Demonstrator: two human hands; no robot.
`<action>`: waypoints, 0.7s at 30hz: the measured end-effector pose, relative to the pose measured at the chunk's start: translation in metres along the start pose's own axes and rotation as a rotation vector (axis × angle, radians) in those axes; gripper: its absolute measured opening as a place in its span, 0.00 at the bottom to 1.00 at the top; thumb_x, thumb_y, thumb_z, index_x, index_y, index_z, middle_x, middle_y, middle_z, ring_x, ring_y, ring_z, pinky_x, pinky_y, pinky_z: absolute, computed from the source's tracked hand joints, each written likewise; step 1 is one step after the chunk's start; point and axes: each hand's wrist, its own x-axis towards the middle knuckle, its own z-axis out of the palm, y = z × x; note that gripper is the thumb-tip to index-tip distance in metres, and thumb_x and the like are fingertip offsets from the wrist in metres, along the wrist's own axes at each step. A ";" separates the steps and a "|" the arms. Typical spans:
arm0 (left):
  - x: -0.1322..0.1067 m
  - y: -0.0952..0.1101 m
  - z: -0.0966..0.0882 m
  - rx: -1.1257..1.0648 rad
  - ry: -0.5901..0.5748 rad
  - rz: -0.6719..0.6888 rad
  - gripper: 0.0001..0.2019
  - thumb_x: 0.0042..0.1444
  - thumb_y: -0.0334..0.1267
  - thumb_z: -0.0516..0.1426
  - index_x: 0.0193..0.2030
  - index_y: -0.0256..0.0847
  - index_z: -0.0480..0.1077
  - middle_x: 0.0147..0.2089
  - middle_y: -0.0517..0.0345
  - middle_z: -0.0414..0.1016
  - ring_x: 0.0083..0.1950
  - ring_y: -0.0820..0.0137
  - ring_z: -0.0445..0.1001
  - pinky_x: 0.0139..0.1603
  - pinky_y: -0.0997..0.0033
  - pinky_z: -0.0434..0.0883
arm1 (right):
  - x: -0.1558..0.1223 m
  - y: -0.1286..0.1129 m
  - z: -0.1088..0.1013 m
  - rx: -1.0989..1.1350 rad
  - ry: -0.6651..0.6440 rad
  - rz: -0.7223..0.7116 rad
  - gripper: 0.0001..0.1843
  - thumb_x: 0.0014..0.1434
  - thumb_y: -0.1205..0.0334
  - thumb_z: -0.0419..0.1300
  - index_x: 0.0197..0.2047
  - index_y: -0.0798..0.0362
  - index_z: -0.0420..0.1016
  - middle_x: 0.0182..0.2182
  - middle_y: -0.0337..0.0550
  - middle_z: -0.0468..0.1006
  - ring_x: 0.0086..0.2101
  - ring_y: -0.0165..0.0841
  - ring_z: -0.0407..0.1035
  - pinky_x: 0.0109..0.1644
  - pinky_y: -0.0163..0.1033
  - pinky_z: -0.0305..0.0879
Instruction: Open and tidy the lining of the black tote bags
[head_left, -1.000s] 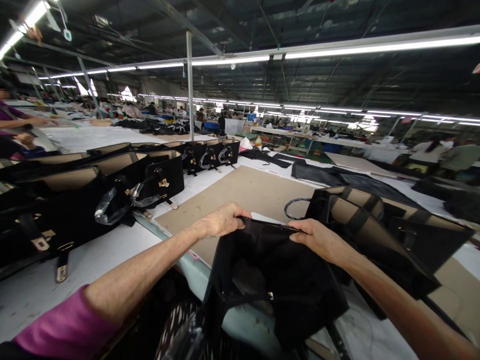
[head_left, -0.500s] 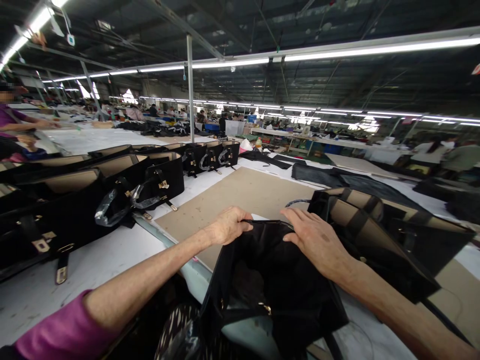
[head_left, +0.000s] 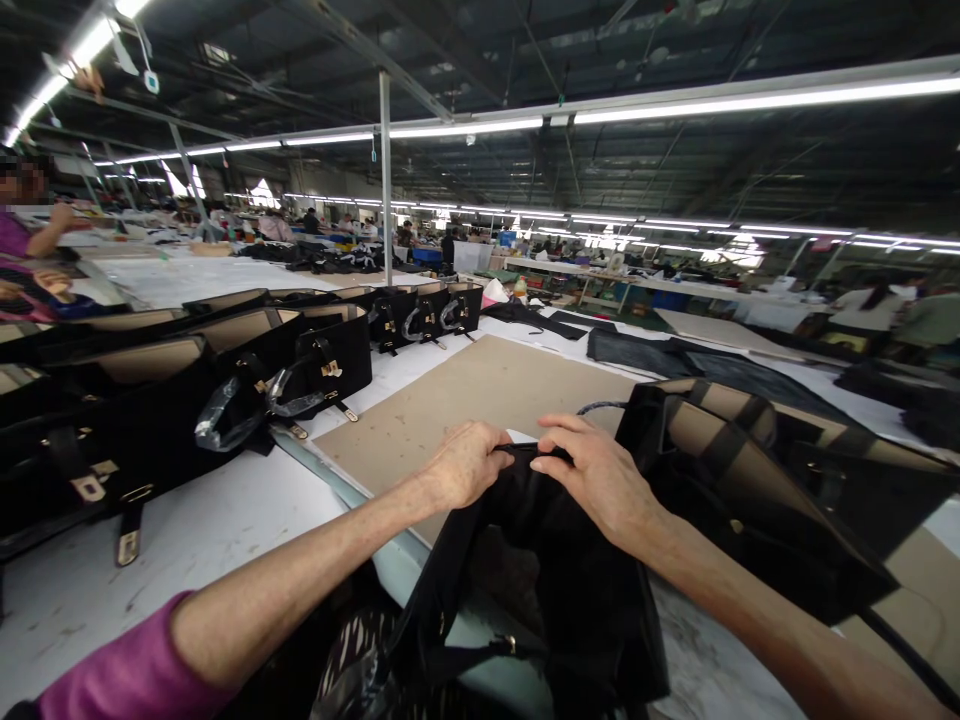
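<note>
Shifted inward along the rim since half a second earlier: bare right hand (head_left: 596, 480), now closer to the bare left hand (head_left: 469, 465). Handling therefore appears confined to the short stretch of edge between them. Hands reach in from opposite sides, backs uppermost, each pinching the rim of the soft black fabric bag (head_left: 604, 610) between thumb and fingers. Bag sits below them, open-topped, on the wearer's side of the flat tan board (head_left: 450, 390).

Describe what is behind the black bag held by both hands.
A tan board on a white surface. The bag, left hand and right hand cover part of that area; anything there is unseen.
</note>
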 end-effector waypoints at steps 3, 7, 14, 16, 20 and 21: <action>-0.001 0.000 0.001 0.011 0.013 -0.008 0.11 0.51 0.37 0.47 0.26 0.38 0.68 0.20 0.62 0.62 0.25 0.75 0.60 0.26 0.77 0.55 | 0.004 -0.003 0.002 0.002 0.010 -0.028 0.04 0.51 0.62 0.57 0.26 0.51 0.70 0.41 0.39 0.70 0.41 0.33 0.63 0.46 0.40 0.56; -0.002 -0.001 -0.001 -0.005 -0.004 -0.003 0.11 0.51 0.37 0.47 0.29 0.39 0.69 0.21 0.62 0.63 0.25 0.74 0.61 0.27 0.77 0.56 | 0.006 -0.006 -0.002 0.066 -0.054 -0.061 0.07 0.52 0.64 0.55 0.24 0.52 0.70 0.39 0.39 0.71 0.40 0.33 0.63 0.46 0.38 0.56; -0.001 0.001 -0.001 -0.021 -0.032 0.007 0.10 0.51 0.36 0.48 0.32 0.40 0.70 0.22 0.62 0.65 0.26 0.74 0.62 0.27 0.77 0.56 | 0.008 -0.003 -0.004 0.045 -0.112 -0.100 0.09 0.53 0.68 0.52 0.23 0.54 0.68 0.39 0.40 0.71 0.40 0.31 0.63 0.45 0.37 0.57; -0.001 0.002 -0.001 0.002 -0.028 0.000 0.10 0.51 0.37 0.48 0.30 0.40 0.70 0.21 0.62 0.64 0.26 0.74 0.62 0.27 0.77 0.56 | 0.008 -0.002 -0.001 -0.046 -0.089 -0.119 0.09 0.54 0.67 0.52 0.25 0.53 0.69 0.38 0.41 0.71 0.41 0.33 0.63 0.45 0.38 0.57; -0.001 0.005 -0.003 0.040 -0.028 0.026 0.11 0.52 0.39 0.48 0.29 0.39 0.70 0.20 0.63 0.62 0.25 0.74 0.60 0.27 0.77 0.55 | 0.007 -0.004 0.001 -0.145 -0.059 -0.135 0.09 0.56 0.66 0.51 0.28 0.53 0.71 0.36 0.43 0.72 0.40 0.34 0.62 0.45 0.39 0.58; -0.001 0.005 -0.003 0.048 -0.029 0.032 0.11 0.52 0.39 0.48 0.28 0.39 0.69 0.20 0.62 0.62 0.25 0.74 0.60 0.27 0.77 0.55 | 0.007 -0.004 0.000 -0.162 -0.053 -0.134 0.10 0.56 0.65 0.50 0.28 0.53 0.71 0.36 0.43 0.72 0.40 0.34 0.62 0.46 0.39 0.58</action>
